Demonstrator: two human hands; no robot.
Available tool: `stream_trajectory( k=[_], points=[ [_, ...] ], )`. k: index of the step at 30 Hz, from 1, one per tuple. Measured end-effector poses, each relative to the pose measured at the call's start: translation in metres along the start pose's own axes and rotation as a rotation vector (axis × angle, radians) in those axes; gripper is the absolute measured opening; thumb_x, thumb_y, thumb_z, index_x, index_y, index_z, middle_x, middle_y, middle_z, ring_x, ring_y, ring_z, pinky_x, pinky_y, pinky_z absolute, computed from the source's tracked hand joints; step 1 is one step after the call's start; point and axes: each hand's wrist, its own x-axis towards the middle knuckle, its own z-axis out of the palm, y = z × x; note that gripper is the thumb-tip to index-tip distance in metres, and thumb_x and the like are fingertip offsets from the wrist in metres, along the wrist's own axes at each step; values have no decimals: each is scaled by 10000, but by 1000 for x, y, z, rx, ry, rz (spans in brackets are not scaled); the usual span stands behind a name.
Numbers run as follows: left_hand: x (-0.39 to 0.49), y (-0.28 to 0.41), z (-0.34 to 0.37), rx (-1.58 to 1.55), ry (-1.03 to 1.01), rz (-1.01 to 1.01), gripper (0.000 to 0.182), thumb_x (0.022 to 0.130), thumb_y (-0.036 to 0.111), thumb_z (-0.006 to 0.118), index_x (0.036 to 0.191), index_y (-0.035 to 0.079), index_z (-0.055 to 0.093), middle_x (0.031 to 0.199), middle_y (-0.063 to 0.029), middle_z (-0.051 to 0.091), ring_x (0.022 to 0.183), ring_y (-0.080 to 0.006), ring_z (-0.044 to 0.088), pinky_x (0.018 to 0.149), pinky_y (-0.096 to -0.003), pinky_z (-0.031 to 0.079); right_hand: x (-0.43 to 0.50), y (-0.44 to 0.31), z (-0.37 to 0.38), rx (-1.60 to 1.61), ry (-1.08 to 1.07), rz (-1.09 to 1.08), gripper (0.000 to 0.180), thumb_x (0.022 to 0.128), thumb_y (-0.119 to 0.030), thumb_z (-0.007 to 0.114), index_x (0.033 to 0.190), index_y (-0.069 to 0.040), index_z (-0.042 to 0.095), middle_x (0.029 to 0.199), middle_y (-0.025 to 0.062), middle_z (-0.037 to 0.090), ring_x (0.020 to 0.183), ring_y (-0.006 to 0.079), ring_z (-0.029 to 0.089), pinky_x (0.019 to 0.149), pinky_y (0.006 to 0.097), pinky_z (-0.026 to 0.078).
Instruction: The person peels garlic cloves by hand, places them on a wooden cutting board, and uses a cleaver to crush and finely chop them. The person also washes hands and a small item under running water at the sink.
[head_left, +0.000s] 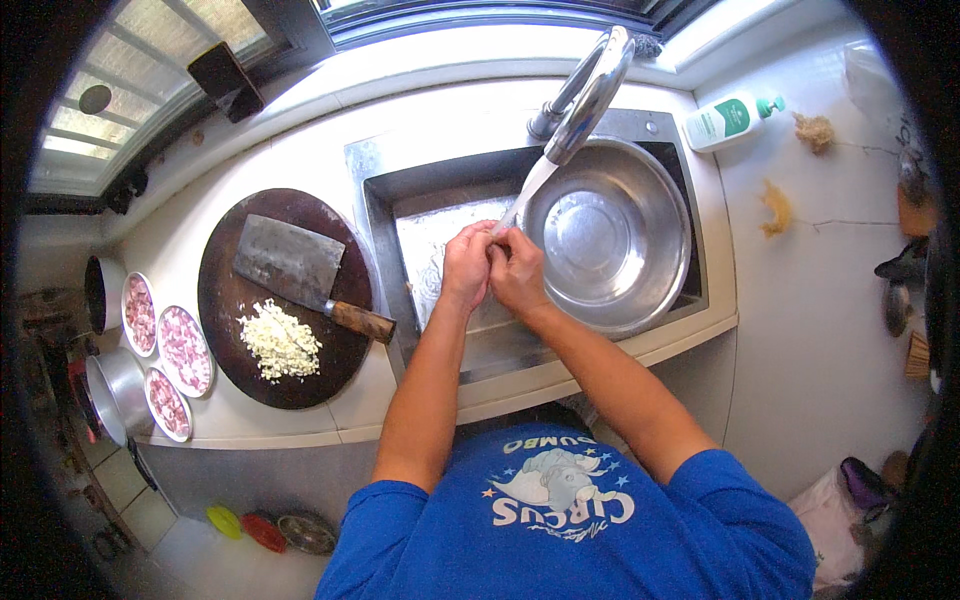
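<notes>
Water from the chrome faucet (589, 97) runs down onto my two hands, which meet over the left part of the stainless steel sink (480, 341). The fingers of my left hand (466, 262) touch those of my right hand (519, 270). Both hands have bent fingers, and whether a small thing is between them is hidden. Right of them, a large stainless steel basin (600, 232) sits in the sink. Left of the sink is a round dark chopping board (225, 330), bearing a cleaver (289, 259) with a wooden handle and a pile of finely chopped pale pieces (279, 341).
Several white dishes of cut meat (184, 351) stand left of the board, near a metal pot (120, 394). The cleaver's handle juts past the board towards the sink. A white pump bottle (724, 124) lies in view at the right back corner. A window (150, 82) is at the back left.
</notes>
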Motion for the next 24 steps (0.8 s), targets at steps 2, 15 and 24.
stream_trajectory(
  k=[2,15,24],
  points=[
    [3,-5,-2,77,24,33,250,996,90,475,1147,-47,620,1014,-110,686,888,-181,659,837,-297,536,2,-1,-1,-32,-7,27,66,857,-20,621,915,7,606,820,235,648,770,424,652,699,480,507],
    [1,-7,-9,143,63,-20,241,1018,116,480,1133,-32,632,1045,-104,677,922,-176,643,846,-308,530,-1,11,6,-68,-16,12,72,884,-38,617,890,33,610,780,236,669,713,349,679,653,433,516],
    [5,-5,-18,-126,101,-59,240,1038,119,498,1217,-22,572,1140,-150,677,954,-195,659,792,-321,544,-3,11,7,113,-40,173,39,914,-13,630,919,23,617,782,120,691,685,150,666,600,315,530]
  ],
)
